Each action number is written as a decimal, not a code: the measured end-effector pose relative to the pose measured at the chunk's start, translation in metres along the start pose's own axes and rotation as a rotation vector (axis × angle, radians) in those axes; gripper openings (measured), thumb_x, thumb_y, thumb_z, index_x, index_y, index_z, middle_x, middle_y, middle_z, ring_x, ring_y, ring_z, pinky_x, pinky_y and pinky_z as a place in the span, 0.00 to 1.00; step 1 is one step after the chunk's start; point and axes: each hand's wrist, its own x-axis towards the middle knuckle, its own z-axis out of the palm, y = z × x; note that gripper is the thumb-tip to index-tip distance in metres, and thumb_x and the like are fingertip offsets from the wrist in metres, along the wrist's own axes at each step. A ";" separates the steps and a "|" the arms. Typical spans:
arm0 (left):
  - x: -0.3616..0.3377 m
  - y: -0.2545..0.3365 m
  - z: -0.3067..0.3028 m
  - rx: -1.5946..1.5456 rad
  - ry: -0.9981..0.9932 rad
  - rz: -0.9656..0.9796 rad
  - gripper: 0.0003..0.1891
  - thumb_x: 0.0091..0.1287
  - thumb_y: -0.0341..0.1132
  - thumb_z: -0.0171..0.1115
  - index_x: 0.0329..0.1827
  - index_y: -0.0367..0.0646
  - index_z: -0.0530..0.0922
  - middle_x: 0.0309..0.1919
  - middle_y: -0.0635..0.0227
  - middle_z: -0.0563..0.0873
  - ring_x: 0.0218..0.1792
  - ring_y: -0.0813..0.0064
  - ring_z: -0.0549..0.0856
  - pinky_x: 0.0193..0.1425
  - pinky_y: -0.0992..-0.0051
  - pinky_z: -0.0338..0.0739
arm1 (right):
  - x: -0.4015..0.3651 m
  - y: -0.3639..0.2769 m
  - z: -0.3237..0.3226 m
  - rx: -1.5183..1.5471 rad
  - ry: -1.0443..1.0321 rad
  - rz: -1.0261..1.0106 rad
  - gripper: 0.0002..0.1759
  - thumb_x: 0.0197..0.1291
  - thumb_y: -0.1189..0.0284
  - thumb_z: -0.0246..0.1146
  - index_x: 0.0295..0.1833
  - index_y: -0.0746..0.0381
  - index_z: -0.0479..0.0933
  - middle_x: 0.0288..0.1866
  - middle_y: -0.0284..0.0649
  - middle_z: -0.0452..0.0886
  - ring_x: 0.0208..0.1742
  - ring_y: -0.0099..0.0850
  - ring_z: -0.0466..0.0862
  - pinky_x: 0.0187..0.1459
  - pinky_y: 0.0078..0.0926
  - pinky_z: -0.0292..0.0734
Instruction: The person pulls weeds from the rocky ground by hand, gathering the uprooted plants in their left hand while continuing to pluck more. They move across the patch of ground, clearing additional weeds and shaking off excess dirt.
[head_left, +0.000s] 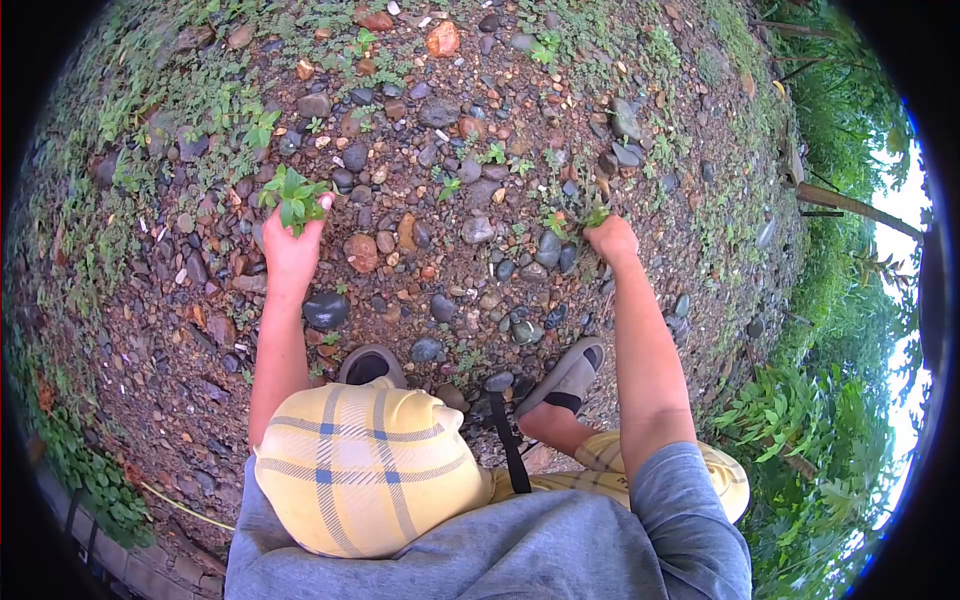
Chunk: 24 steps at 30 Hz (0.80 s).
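Since each hand grips high among the leaves, the stems could snap and leave roots lodged in the brown pebbly ground point(440, 290). At upper left, the left hand point(292, 252) closes round a bright green, broad-leaved weed tuft point(293, 198), fresh and upright; right of centre, the right hand point(612, 238) is fisted on a smaller, thinner green sprig point(572, 220).

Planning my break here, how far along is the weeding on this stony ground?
Done: the stones near the feet look mostly bare. In hand: the left hand grips a leafy weed, the right hand a small weed. Left: green clumps farther out, plus seedlings between.
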 end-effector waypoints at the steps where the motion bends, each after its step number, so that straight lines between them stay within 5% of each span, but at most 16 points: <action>1: 0.000 -0.004 -0.001 0.005 0.003 -0.001 0.11 0.61 0.36 0.68 0.40 0.37 0.82 0.34 0.68 0.87 0.35 0.81 0.82 0.44 0.77 0.75 | 0.003 0.004 0.003 0.086 0.029 0.014 0.23 0.48 0.60 0.66 0.43 0.68 0.81 0.43 0.54 0.83 0.49 0.44 0.83 0.50 0.36 0.77; 4: 0.001 -0.010 -0.003 0.024 0.010 -0.003 0.11 0.61 0.36 0.68 0.40 0.38 0.82 0.34 0.68 0.87 0.34 0.82 0.82 0.43 0.77 0.75 | 0.039 0.042 0.037 0.452 0.062 -0.010 0.19 0.50 0.66 0.61 0.44 0.68 0.80 0.36 0.48 0.84 0.38 0.37 0.83 0.43 0.35 0.76; 7: -0.001 -0.004 -0.003 0.048 0.008 -0.002 0.11 0.61 0.36 0.68 0.40 0.38 0.82 0.33 0.69 0.87 0.33 0.82 0.81 0.43 0.78 0.74 | 0.032 0.053 0.037 0.961 -0.118 0.088 0.20 0.51 0.68 0.62 0.48 0.71 0.77 0.43 0.49 0.82 0.42 0.39 0.82 0.45 0.35 0.75; 12: -0.002 -0.006 -0.003 0.077 0.028 0.008 0.11 0.61 0.37 0.68 0.39 0.38 0.82 0.31 0.70 0.86 0.32 0.81 0.80 0.42 0.77 0.74 | -0.004 0.049 0.030 1.068 0.014 0.020 0.17 0.53 0.73 0.60 0.49 0.69 0.74 0.41 0.41 0.81 0.40 0.31 0.78 0.45 0.29 0.72; 15: -0.002 -0.002 -0.004 0.111 -0.022 -0.065 0.11 0.63 0.37 0.65 0.44 0.40 0.84 0.38 0.69 0.87 0.40 0.80 0.82 0.51 0.77 0.72 | 0.005 0.055 0.054 1.058 0.139 -0.034 0.17 0.54 0.73 0.59 0.49 0.68 0.75 0.42 0.39 0.81 0.41 0.30 0.78 0.44 0.27 0.72; 19: -0.001 -0.003 -0.003 0.130 -0.035 -0.055 0.11 0.63 0.37 0.65 0.44 0.40 0.84 0.38 0.69 0.87 0.40 0.80 0.81 0.51 0.77 0.72 | -0.001 0.055 0.058 1.470 0.120 -0.102 0.17 0.53 0.74 0.57 0.50 0.66 0.75 0.43 0.37 0.81 0.43 0.29 0.77 0.48 0.28 0.71; 20: -0.002 -0.001 -0.002 0.130 -0.034 -0.057 0.11 0.63 0.37 0.65 0.44 0.40 0.84 0.38 0.69 0.87 0.40 0.80 0.81 0.51 0.77 0.72 | -0.006 0.055 0.056 1.552 0.089 0.011 0.18 0.53 0.75 0.57 0.51 0.65 0.75 0.43 0.36 0.81 0.44 0.29 0.77 0.49 0.29 0.70; 24: -0.001 -0.003 0.004 0.082 -0.012 -0.010 0.11 0.60 0.36 0.68 0.40 0.38 0.83 0.33 0.69 0.87 0.34 0.81 0.81 0.44 0.77 0.74 | 0.017 0.072 0.072 1.564 0.055 -0.006 0.17 0.54 0.75 0.57 0.51 0.64 0.75 0.43 0.36 0.80 0.44 0.30 0.77 0.49 0.30 0.70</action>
